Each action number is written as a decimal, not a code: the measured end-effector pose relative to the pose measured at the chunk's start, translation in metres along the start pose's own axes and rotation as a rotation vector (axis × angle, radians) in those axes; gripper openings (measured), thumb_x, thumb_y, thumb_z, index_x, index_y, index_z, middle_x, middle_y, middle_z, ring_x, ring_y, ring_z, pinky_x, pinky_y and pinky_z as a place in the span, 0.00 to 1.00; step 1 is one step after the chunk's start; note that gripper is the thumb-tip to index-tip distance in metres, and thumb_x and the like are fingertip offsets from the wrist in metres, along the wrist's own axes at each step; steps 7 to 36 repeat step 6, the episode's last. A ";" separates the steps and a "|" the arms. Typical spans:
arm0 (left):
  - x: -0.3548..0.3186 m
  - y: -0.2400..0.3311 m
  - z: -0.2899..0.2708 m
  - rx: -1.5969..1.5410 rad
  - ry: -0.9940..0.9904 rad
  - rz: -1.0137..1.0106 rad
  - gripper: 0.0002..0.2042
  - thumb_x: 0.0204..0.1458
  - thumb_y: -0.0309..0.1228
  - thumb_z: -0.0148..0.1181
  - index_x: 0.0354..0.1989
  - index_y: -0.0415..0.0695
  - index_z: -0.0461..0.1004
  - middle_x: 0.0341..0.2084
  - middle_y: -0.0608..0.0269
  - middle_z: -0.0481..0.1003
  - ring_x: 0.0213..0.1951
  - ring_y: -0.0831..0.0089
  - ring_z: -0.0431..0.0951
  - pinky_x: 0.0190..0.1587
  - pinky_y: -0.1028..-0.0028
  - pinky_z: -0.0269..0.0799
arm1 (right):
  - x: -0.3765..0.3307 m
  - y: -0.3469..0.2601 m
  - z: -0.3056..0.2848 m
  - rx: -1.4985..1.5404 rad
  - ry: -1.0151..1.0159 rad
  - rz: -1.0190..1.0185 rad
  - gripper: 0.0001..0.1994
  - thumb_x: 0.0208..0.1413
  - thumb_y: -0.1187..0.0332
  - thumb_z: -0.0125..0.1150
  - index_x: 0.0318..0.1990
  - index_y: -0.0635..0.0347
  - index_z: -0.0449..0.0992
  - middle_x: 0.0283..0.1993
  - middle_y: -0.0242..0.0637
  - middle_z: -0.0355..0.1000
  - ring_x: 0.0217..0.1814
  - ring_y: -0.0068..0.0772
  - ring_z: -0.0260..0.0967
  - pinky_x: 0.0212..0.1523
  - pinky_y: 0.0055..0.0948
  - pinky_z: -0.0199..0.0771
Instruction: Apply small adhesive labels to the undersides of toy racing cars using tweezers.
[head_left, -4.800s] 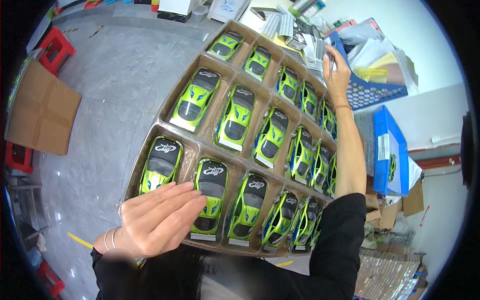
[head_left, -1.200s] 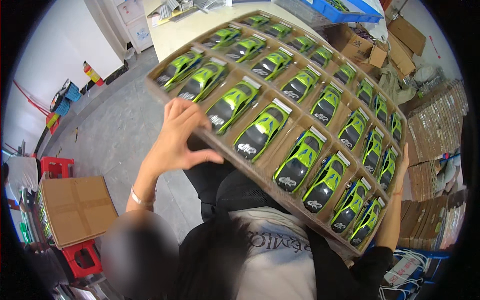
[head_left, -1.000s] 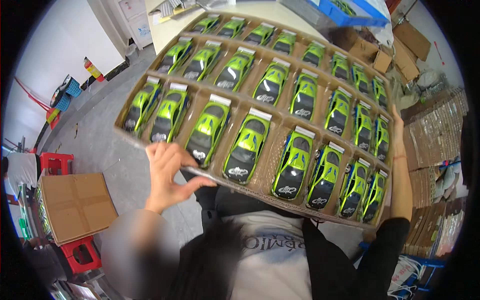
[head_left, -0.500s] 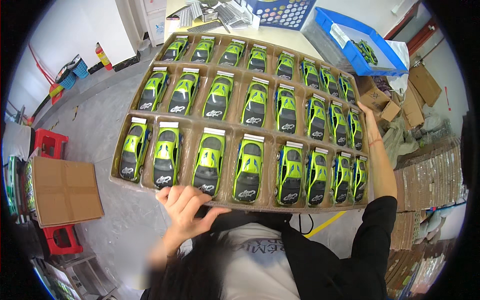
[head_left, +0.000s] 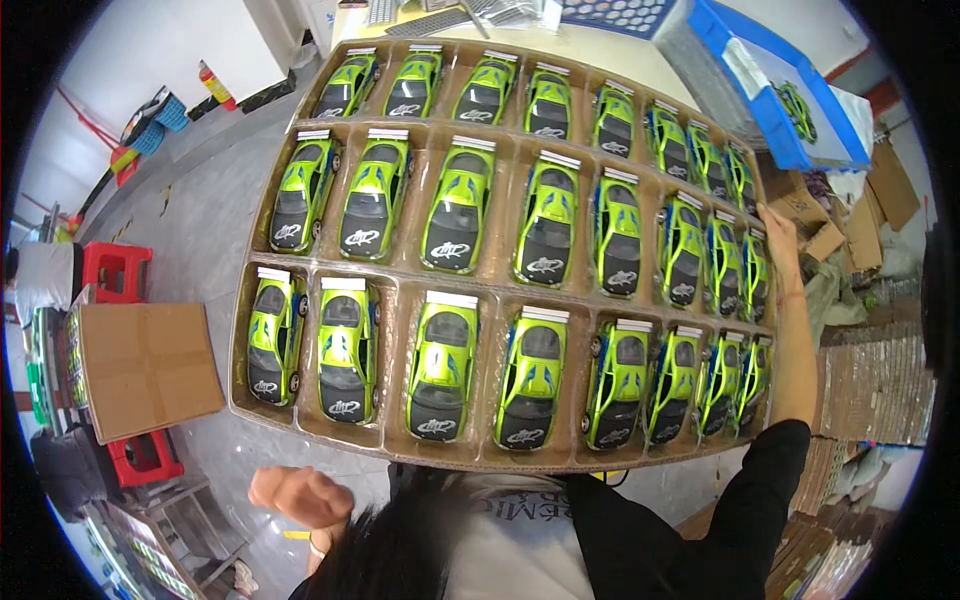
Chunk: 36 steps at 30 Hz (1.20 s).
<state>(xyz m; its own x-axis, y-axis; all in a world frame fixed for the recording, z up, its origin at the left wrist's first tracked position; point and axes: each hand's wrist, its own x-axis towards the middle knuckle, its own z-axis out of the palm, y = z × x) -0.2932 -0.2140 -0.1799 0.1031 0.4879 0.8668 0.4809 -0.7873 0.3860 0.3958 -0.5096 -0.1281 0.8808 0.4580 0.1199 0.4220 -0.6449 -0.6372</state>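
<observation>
A large brown tray spans the middle of the view, tilted, with three rows of compartments. In each compartment sits a green toy car with a black hood and white rear wing. My right hand grips the tray's right edge near its far corner; part of the fingers is hidden behind the rim. Below the tray's near left edge, my left hand is off the tray, with bent fingers smeared by motion.
Behind the tray stands a pale table with keyboard-like items and a blue crate. A blue bin is at far right, above cardboard boxes. Stacked cardboard lines the right. Left are a carton and red stools.
My left hand has let go of the tray's near edge and moved down and left. The tray appears larger and slightly lower at its near edge, with my right hand still on it.
</observation>
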 end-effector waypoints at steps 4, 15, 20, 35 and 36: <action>-0.093 -0.063 -0.030 -0.162 -0.721 -0.884 0.14 0.51 0.21 0.54 0.47 0.35 0.69 0.44 0.44 0.72 0.50 0.58 0.68 0.51 0.56 0.63 | -0.009 -0.003 -0.008 0.056 0.013 0.086 0.27 0.60 0.53 0.58 0.55 0.70 0.73 0.58 0.42 0.72 0.59 0.31 0.66 0.61 0.27 0.60; -0.163 -0.084 0.001 0.035 -0.691 -0.596 0.29 0.49 0.27 0.60 0.60 0.34 0.58 0.54 0.44 0.67 0.55 0.53 0.68 0.61 0.55 0.58 | -0.011 -0.002 0.000 0.056 0.033 0.061 0.27 0.60 0.53 0.57 0.56 0.69 0.73 0.58 0.41 0.71 0.60 0.31 0.66 0.61 0.27 0.60; -0.163 -0.084 0.001 0.035 -0.691 -0.596 0.29 0.49 0.27 0.60 0.60 0.34 0.58 0.54 0.44 0.67 0.55 0.53 0.68 0.61 0.55 0.58 | -0.011 -0.002 0.000 0.056 0.033 0.061 0.27 0.60 0.53 0.57 0.56 0.69 0.73 0.58 0.41 0.71 0.60 0.31 0.66 0.61 0.27 0.60; -0.163 -0.084 0.001 0.035 -0.691 -0.596 0.29 0.49 0.27 0.60 0.60 0.34 0.58 0.54 0.44 0.67 0.55 0.53 0.68 0.61 0.55 0.58 | -0.011 -0.002 0.000 0.056 0.033 0.061 0.27 0.60 0.53 0.57 0.56 0.69 0.73 0.58 0.41 0.71 0.60 0.31 0.66 0.61 0.27 0.60; -0.163 -0.084 0.001 0.035 -0.691 -0.596 0.29 0.49 0.27 0.60 0.60 0.34 0.58 0.54 0.44 0.67 0.55 0.53 0.68 0.61 0.55 0.58 | -0.011 -0.002 0.000 0.056 0.033 0.061 0.27 0.60 0.53 0.57 0.56 0.69 0.73 0.58 0.41 0.71 0.60 0.31 0.66 0.61 0.27 0.60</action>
